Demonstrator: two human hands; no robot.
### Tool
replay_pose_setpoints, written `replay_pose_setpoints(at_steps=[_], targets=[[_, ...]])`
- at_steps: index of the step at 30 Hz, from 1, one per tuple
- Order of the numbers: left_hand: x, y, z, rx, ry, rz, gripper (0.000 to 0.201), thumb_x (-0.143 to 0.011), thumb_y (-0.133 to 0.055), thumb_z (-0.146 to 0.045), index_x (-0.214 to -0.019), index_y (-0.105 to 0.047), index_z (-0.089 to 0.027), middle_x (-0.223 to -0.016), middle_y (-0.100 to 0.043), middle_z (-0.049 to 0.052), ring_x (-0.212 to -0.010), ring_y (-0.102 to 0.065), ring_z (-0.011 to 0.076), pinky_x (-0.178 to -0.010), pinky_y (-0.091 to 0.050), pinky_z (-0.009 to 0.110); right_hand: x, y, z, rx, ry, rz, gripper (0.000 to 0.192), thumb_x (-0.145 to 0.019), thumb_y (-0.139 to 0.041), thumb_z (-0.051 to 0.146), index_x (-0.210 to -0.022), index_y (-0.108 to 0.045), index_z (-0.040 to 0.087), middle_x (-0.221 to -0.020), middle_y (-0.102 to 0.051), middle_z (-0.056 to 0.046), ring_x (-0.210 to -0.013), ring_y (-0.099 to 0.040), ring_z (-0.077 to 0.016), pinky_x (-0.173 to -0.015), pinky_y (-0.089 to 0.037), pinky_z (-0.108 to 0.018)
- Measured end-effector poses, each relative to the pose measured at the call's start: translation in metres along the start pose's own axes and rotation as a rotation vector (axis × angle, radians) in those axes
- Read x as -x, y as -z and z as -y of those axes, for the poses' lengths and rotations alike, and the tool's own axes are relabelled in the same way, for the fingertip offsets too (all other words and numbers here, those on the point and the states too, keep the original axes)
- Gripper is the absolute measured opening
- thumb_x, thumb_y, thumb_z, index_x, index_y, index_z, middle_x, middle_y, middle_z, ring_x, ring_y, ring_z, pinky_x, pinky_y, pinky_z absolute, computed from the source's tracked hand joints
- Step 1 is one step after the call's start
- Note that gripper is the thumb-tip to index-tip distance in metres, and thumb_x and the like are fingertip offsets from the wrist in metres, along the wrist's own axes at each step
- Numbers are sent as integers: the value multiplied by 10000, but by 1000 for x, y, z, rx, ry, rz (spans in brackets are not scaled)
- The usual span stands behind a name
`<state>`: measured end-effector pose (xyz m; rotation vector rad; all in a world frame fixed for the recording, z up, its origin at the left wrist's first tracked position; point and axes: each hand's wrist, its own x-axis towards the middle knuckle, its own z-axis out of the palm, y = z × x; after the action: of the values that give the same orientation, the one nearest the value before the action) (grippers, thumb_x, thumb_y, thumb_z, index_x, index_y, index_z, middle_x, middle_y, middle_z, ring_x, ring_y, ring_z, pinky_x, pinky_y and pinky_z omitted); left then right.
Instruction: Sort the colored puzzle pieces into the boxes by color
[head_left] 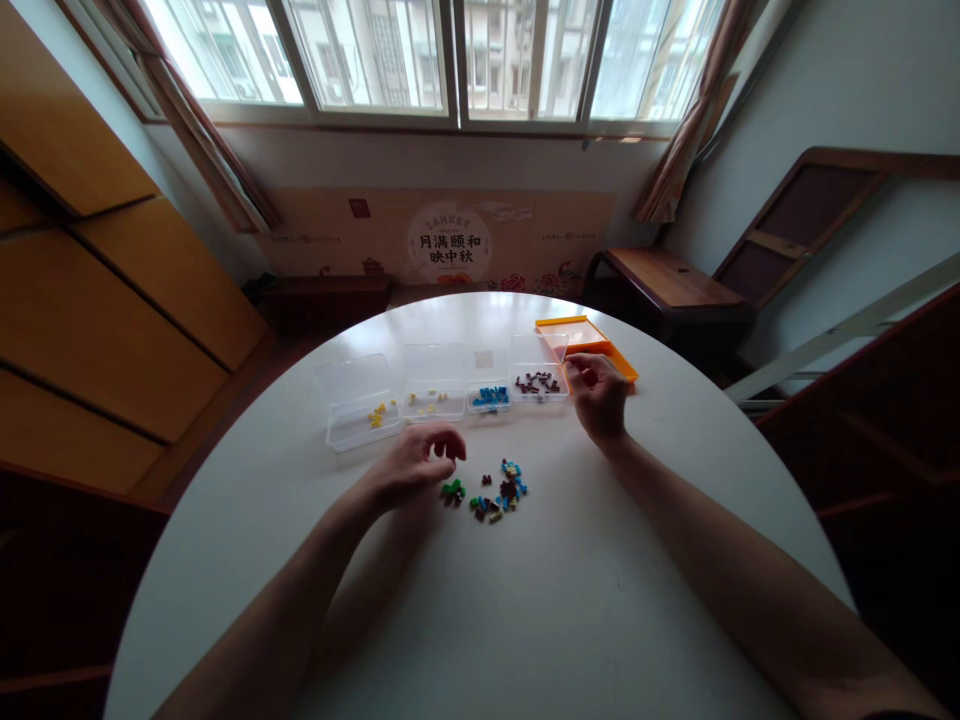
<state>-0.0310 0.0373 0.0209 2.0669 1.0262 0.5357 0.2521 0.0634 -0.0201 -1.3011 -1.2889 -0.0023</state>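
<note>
My left hand (pixel 421 462) hovers over the table just behind the small green bricks (pixel 453 488), its fingers curved and apart from the thumb, with nothing visible between them. Right of it lies a loose cluster of tiny building bricks (pixel 508 488) in brown, blue, cream and green. At the right end of the box row, my right hand (pixel 598 395) is closed in a pinch beside the see-through box of brown bricks (pixel 538 383) and in front of the orange case (pixel 621 365). Whatever its fingertips hold is too small to make out.
Other lidded plastic boxes stand open in the row: one with yellow bricks (pixel 380 414), one with pale yellow bricks (pixel 427 408), one with blue bricks (pixel 491 397). They rest on a round white table (pixel 540 610). A wooden stool-like seat (pixel 675 277) stands beyond.
</note>
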Motion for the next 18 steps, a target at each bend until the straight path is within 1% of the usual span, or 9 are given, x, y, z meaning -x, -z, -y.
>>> replay_pose_setpoints(at_steps=[2,4,5,7,13,16,18], targets=[[5,8,0,-90,17,126,195,-603,-499,-125,-711,-657,-159,-690,-550,-6,-649,-474,113,-581,-376,211,3,0,7,6,54,31,159,-848,-565,271,-849,-686,169,-776,-642,-28,-587,-533,-128,-614,-470,-276],[8,14,-1,-143,53,225,232,-596,-514,-124,-761,-673,-157,-696,-527,-12,-635,-471,107,-574,-379,206,5,0,12,11,93,56,149,-853,-562,259,-848,-683,173,-750,-627,-19,-585,-530,-127,-619,-468,-275],[9,16,-2,-161,70,257,242,-598,-527,-127,-784,-678,-156,-700,-524,-13,-634,-475,106,-576,-383,205,6,0,15,14,107,67,145,-855,-561,254,-848,-682,174,-743,-622,-16,-584,-528,-127,-617,-466,-273],[11,18,-3,-193,89,285,234,-610,-549,-140,-800,-685,-154,-723,-536,-7,-648,-492,109,-586,-394,204,7,0,18,15,125,91,139,-858,-560,248,-847,-680,179,-743,-621,-13,-580,-526,-125,-609,-462,-268],[9,17,-3,-203,59,235,131,-688,-591,-207,-740,-709,-183,-819,-589,22,-714,-545,131,-628,-426,212,12,-2,26,-21,170,162,126,-865,-554,243,-828,-666,197,-768,-624,-14,-590,-525,-123,-601,-467,-262],[6,15,0,-172,31,178,121,-728,-607,-242,-746,-718,-195,-795,-596,24,-709,-550,139,-637,-434,227,17,-4,33,-69,215,235,122,-868,-547,229,-843,-664,203,-768,-619,-13,-581,-516,-115,-569,-465,-247],[3,14,1,-131,-12,120,134,-767,-606,-271,-764,-717,-197,-778,-606,26,-704,-549,140,-631,-430,231,22,-5,40,-98,278,308,121,-871,-541,217,-864,-662,207,-764,-616,-10,-576,-516,-107,-555,-459,-235]])
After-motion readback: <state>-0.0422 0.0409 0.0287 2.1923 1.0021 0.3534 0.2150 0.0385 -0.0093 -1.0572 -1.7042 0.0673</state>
